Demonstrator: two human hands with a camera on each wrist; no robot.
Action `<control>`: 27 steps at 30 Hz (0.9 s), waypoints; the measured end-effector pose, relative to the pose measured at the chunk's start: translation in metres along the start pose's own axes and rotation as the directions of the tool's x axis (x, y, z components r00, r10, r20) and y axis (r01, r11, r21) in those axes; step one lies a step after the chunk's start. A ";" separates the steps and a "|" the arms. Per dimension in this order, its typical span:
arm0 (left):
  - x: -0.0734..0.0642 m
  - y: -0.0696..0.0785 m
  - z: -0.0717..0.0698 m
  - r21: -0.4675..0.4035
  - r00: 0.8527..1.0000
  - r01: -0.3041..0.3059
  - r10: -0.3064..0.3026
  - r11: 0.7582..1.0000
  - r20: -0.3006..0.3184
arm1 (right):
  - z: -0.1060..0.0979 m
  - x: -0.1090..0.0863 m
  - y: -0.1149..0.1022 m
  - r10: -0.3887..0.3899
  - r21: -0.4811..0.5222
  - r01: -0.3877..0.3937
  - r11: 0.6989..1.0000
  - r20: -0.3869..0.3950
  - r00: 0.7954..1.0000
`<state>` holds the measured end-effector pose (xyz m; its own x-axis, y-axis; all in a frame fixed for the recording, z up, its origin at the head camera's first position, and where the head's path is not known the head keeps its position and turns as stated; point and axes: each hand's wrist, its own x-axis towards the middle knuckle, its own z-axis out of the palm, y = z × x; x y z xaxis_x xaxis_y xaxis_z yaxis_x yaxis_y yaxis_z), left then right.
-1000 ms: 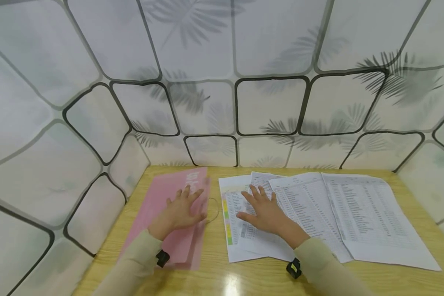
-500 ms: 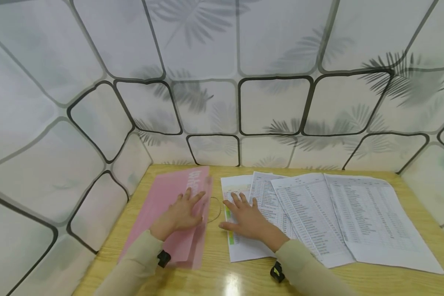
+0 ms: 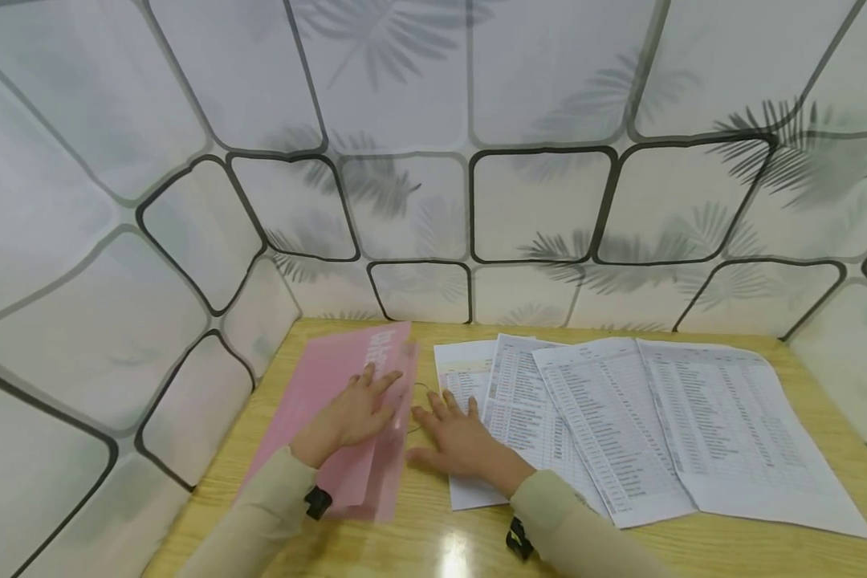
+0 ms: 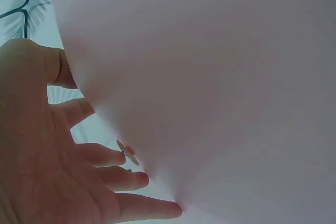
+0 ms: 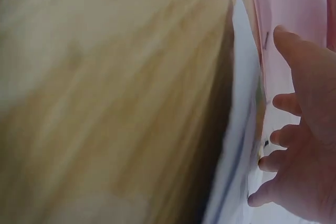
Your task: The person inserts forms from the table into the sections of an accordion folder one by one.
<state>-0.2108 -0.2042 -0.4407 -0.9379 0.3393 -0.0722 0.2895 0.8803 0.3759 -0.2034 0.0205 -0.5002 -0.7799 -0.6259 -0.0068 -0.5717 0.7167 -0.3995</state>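
A pink plastic document folder point(image 3: 314, 393) with white lettering lies at the left of the table, and a thin string loop point(image 3: 422, 386) sticks out past its right side. My left hand point(image 3: 348, 413) rests on the folder with its fingers spread; in the left wrist view the fingertips touch the pink sheet point(image 4: 220, 87) beside a small round button point(image 4: 127, 152). My right hand point(image 3: 458, 441), fingers spread and holding nothing, is over the left edge of the leftmost printed sheet point(image 3: 466, 355), near the string. Whether it touches the paper, I cannot tell.
Several more printed sheets overlap rightward: a second sheet point(image 3: 523, 401), a third point(image 3: 614, 425) and a wide one point(image 3: 737, 417). They lie on a wooden table point(image 3: 422, 522). Patterned walls point(image 3: 542, 209) enclose its back and sides.
My right hand has moved left, from over the overlapping sheets to the gap beside the folder, uncovering more print. My left hand stays on the folder with little movement.
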 end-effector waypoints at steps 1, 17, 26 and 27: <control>0.000 0.000 0.000 -0.001 1.000 -0.006 0.006 1.000 -0.003 | 0.002 0.001 -0.001 0.000 -0.005 0.000 1.000 0.005 1.000; -0.004 -0.006 -0.017 0.025 0.990 -0.119 0.120 0.993 -0.072 | 0.009 0.006 -0.012 0.031 -0.117 -0.027 0.993 0.034 0.999; -0.010 -0.007 -0.045 -0.094 0.994 -0.053 0.043 0.994 -0.104 | 0.006 0.005 -0.014 0.060 -0.139 -0.052 0.989 0.055 0.997; -0.011 -0.007 -0.047 -0.105 0.992 -0.057 0.045 0.993 -0.114 | 0.006 0.006 -0.014 0.062 -0.141 -0.054 0.989 0.057 0.996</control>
<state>-0.2117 -0.2299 -0.3991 -0.9397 0.3381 0.0506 0.3206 0.8200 0.4742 -0.1982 0.0051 -0.5002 -0.7983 -0.5964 -0.0840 -0.5590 0.7856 -0.2651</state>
